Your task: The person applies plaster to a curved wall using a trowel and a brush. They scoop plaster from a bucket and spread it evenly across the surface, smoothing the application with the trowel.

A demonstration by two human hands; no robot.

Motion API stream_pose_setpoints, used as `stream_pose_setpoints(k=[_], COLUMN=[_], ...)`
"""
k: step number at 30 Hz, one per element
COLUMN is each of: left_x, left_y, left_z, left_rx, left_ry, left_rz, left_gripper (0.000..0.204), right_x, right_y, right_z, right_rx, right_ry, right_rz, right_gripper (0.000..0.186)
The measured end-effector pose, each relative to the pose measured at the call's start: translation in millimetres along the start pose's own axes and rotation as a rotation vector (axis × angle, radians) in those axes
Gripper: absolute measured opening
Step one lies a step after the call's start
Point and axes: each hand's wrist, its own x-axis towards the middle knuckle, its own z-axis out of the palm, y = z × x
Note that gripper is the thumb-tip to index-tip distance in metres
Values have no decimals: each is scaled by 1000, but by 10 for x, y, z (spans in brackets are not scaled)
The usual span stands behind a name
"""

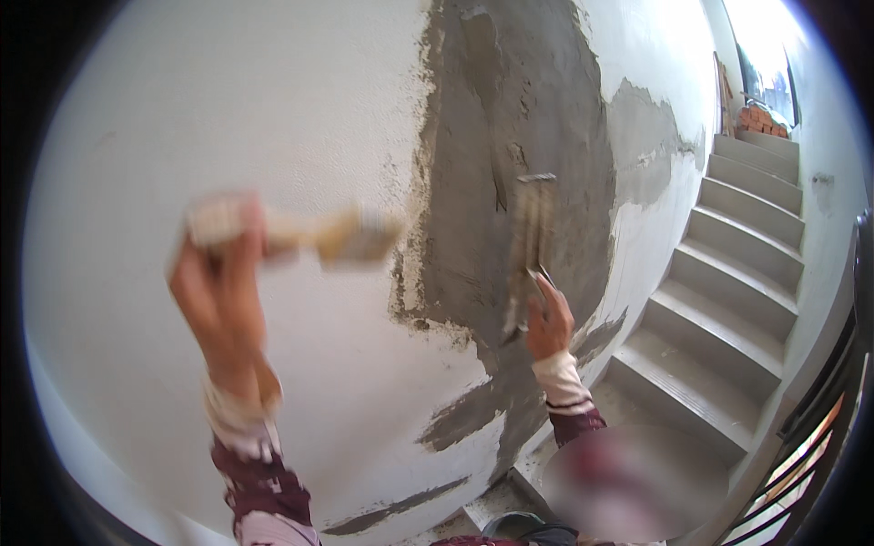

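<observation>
Head view: blurred pale brush, plaster-caked trowel against grey plaster.

no pkgs, labels, signs or screens anywhere in view.
</observation>
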Motion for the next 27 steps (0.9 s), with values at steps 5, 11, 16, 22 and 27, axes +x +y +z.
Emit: stream_pose_setpoints(k=[5, 11, 16, 22, 27], left_x=[-1696, -2595, -3030, -3247, -3213], left_y=[48, -67, -372, -481, -449], left_z=[-959, -1071, -978, -987, -1089], left_rx=[47, -152, -337, -347, -231], left_ry=[-92, -73, -23, -71, -124], left_rz=[-410, -968, -951, -876, -981], left_gripper=[23, 21, 27, 26, 18], right_x=[1067, 3533, 2393, -64, 2725], right_y=[-372, -1372, -1071, -428, -729], right_z=[605, 577, 642, 670, 625], right_rx=[-23, -342, -422, -172, -794], right_ry=[69, -117, -177, -121, -32], right_rz=[-208, -152, -112, 29, -451], right_gripper=[31, 56, 47, 30, 53])
